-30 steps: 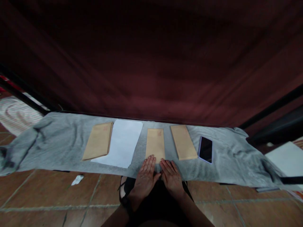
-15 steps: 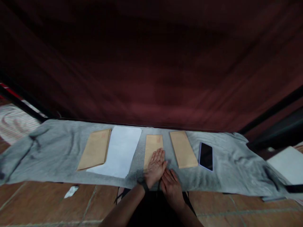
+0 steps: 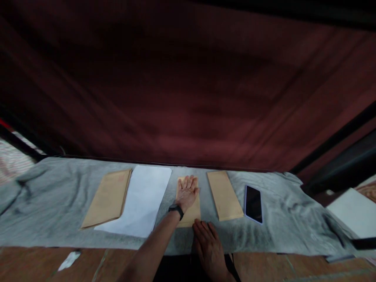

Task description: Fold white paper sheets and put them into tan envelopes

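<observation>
A brown paper envelope (image 3: 192, 214) lies flat on the grey cloth in front of me. My left hand (image 3: 188, 192), with a dark band on its wrist, rests palm down on the envelope's upper part, fingers stretched out. At the envelope's lower right corner my right hand (image 3: 207, 241) lies with its fingertips touching the edge, fingers extended and close together. Left of the envelope is a stack of white paper sheets (image 3: 143, 199). Further left, a pile of larger brown envelopes (image 3: 108, 197) overlaps the sheets. Another brown envelope or small pile (image 3: 225, 196) lies to the right.
A phone (image 3: 253, 204) with a lilac case lies right of the envelopes. Grey cloth (image 3: 282, 219) covers the long surface, with a dark red curtain (image 3: 176, 117) behind it. A white board or box (image 3: 357, 211) is at the far right; a white scrap (image 3: 69, 261) lies on the tiled floor.
My left hand has moved up the envelope and turned flat onto it. My right hand has come apart from the left, at the envelope's lower corner. The view has tilted slightly.
</observation>
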Demonstrator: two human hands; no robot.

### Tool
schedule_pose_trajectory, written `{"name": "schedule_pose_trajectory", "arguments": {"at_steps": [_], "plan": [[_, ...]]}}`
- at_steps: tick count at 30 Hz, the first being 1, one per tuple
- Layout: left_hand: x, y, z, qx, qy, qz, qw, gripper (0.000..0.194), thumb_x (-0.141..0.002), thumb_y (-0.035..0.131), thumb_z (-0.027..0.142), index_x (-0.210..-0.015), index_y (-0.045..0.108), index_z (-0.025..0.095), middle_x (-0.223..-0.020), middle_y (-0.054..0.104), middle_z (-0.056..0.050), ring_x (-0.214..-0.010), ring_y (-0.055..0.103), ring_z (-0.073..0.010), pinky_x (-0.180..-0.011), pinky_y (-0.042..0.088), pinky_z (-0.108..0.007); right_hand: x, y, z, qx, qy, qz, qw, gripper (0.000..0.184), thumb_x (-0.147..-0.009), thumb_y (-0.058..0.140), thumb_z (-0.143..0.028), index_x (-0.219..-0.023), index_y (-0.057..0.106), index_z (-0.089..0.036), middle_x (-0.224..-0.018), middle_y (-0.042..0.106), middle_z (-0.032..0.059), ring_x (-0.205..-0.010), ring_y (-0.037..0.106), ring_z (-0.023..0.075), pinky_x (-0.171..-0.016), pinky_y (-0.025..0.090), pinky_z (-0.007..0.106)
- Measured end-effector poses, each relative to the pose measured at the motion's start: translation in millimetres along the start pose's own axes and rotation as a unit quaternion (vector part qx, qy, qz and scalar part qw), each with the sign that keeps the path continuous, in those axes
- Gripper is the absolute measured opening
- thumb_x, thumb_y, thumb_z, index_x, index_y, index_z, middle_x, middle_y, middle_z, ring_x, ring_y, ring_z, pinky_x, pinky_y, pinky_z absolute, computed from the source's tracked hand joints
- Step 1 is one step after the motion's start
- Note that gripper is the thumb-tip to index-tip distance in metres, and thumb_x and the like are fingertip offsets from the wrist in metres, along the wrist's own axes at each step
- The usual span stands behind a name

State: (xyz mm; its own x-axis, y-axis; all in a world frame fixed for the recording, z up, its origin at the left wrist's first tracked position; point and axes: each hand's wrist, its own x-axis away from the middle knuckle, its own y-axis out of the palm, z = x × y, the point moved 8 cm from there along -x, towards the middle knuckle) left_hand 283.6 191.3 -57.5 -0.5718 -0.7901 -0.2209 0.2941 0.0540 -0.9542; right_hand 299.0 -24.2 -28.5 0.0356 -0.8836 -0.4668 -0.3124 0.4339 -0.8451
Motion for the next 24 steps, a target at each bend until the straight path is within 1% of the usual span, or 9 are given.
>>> {"name": "schedule_pose_trajectory", "arguments": {"at_steps": [2, 5, 7, 10, 13, 16, 18, 20, 24], "plan": [[-3, -2.7, -1, 0.001, 0.0, 0.014, 1.0, 0.054, -0.1, 0.036, 0.039, -0.152, 0.04, 0.026, -0.161, 0.037, -0.007, -0.152, 0.024, -0.0323, -0.12, 0.014, -0.067, 0, 1, 0, 0.008, -0.006, 0.007, 1.0, 0.051, -0.093, 0.045, -0.01, -0.141, 0.056, -0.024, -0.137, 0.065, 0.0021, -0.125, 0.061, 0.0189, -0.111, 0.045, 0.039], [0, -4.0, 0, 0.003, 0.004, 0.022, 1.0, 0.054, -0.099, 0.037, 0.038, -0.152, 0.042, 0.025, -0.159, 0.04, -0.009, -0.15, 0.029, -0.0323, -0.12, 0.017, -0.065, 1, 2, 0, 0.013, -0.007, 0.019, 1.0, 0.051, -0.092, 0.045, -0.009, -0.139, 0.058, -0.024, -0.136, 0.066, 0.0014, -0.123, 0.062, 0.0194, -0.109, 0.046, 0.039], [7, -3.5, 2, 0.003, 0.013, 0.02, 1.0, 0.055, -0.099, 0.038, 0.037, -0.152, 0.041, 0.024, -0.159, 0.041, -0.009, -0.15, 0.03, -0.0313, -0.12, 0.02, -0.062, 1, 2, 0, 0.012, -0.006, 0.025, 1.0, 0.051, -0.092, 0.044, -0.009, -0.138, 0.059, -0.024, -0.136, 0.066, 0.0011, -0.122, 0.063, 0.0196, -0.109, 0.047, 0.039], [26, -1.8, 6, 0.002, 0.037, 0.005, 0.999, 0.058, -0.099, 0.037, 0.038, -0.154, 0.037, 0.02, -0.16, 0.039, -0.011, -0.15, 0.03, -0.0289, -0.121, 0.024, -0.056, 2, 2, 0, 0.012, -0.009, 0.031, 0.999, 0.048, -0.093, 0.043, -0.01, -0.137, 0.06, -0.022, -0.134, 0.067, 0.0015, -0.121, 0.063, 0.02, -0.11, 0.046, 0.04], [53, -1.1, 8, 0.005, 0.069, -0.017, 0.997, 0.059, -0.102, 0.033, 0.041, -0.155, 0.035, 0.016, -0.161, 0.036, -0.013, -0.15, 0.031, -0.026, -0.12, 0.028, -0.05, 2, 3, -1, 0.014, -0.011, 0.032, 0.999, 0.046, -0.094, 0.043, -0.011, -0.134, 0.062, -0.022, -0.132, 0.069, 0.0017, -0.121, 0.064, 0.0199, -0.11, 0.045, 0.041], [87, -5.4, 4, 0.01, 0.098, -0.024, 0.995, 0.059, -0.104, 0.031, 0.045, -0.156, 0.033, 0.017, -0.161, 0.037, -0.012, -0.149, 0.032, -0.0228, -0.12, 0.03, -0.045, 3, 4, 0, 0.012, -0.007, 0.033, 0.999, 0.046, -0.094, 0.043, -0.013, -0.134, 0.063, -0.023, -0.132, 0.068, 0.0011, -0.122, 0.063, 0.0198, -0.111, 0.044, 0.041], [112, -12.3, -1, 0.008, 0.1, -0.008, 0.995, 0.06, -0.104, 0.031, 0.046, -0.157, 0.028, 0.019, -0.161, 0.037, -0.011, -0.149, 0.033, -0.0208, -0.12, 0.03, -0.042, 4, 4, 0, 0.009, -0.005, 0.033, 0.999, 0.046, -0.095, 0.043, -0.014, -0.136, 0.061, -0.023, -0.133, 0.067, 0.0014, -0.123, 0.062, 0.0199, -0.113, 0.042, 0.041], [136, -21.6, -8, 0.0, 0.094, 0.021, 0.995, 0.061, -0.104, 0.032, 0.045, -0.159, 0.024, 0.02, -0.16, 0.039, -0.01, -0.147, 0.037, -0.0203, -0.119, 0.033, -0.041, 6, 4, 0, 0.007, -0.004, 0.033, 0.999, 0.046, -0.096, 0.043, -0.015, -0.138, 0.059, -0.023, -0.134, 0.067, 0.0021, -0.125, 0.061, 0.0199, -0.114, 0.041, 0.042], [174, -42.9, -18, -0.019, 0.078, 0.09, 0.993, 0.064, -0.103, 0.037, 0.043, -0.16, 0.018, 0.019, -0.156, 0.045, -0.011, -0.143, 0.044, -0.0227, -0.114, 0.042, -0.042, 7, 4, 0, 0.009, 0.003, 0.031, 0.999, 0.045, -0.098, 0.043, -0.017, -0.139, 0.058, -0.025, -0.133, 0.067, 0.0023, -0.124, 0.062, 0.0195, -0.113, 0.042, 0.042]]}}
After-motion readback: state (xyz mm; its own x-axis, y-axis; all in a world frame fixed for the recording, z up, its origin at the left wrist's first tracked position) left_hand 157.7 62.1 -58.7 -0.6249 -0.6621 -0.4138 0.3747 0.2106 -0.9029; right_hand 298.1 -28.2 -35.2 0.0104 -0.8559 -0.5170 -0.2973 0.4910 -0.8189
